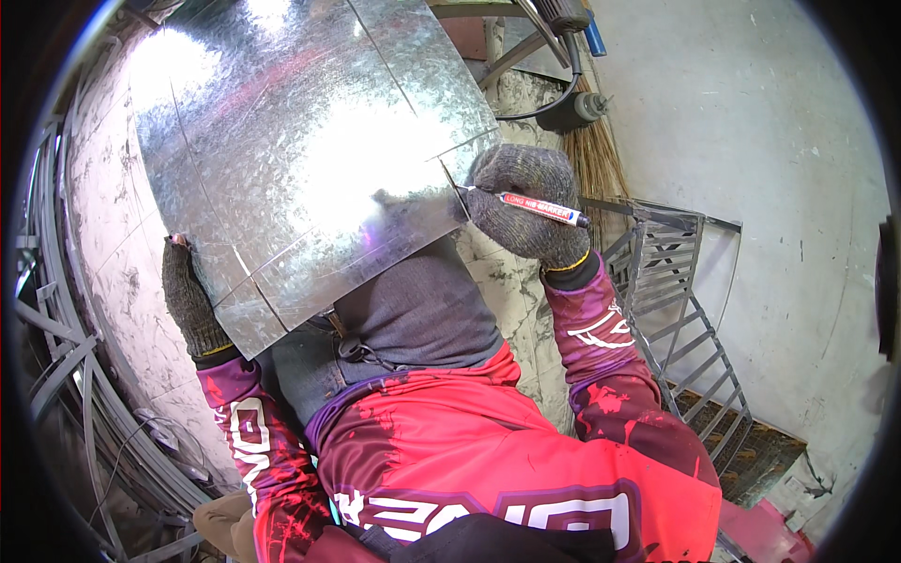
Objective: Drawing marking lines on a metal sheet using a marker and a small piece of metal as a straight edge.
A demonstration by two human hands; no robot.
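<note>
A shiny galvanized metal sheet lies tilted across my lap, marked with several dark straight lines. Bright glare hides part of its surface. My left hand, in a dark grey knit glove, grips the sheet's near left edge; a bare fingertip shows at the rim and the other fingers are mostly hidden. At the sheet's right edge, my gloved right hand is closed around a white and red marker with a dark blue end. The marker's tip points left, close to a short dark line near the corner.
Bundled grey metal strips curve along the left side. To the right, a slatted grey metal frame leans by the pale wall. Beyond my right hand are a straw broom and a corded power tool.
</note>
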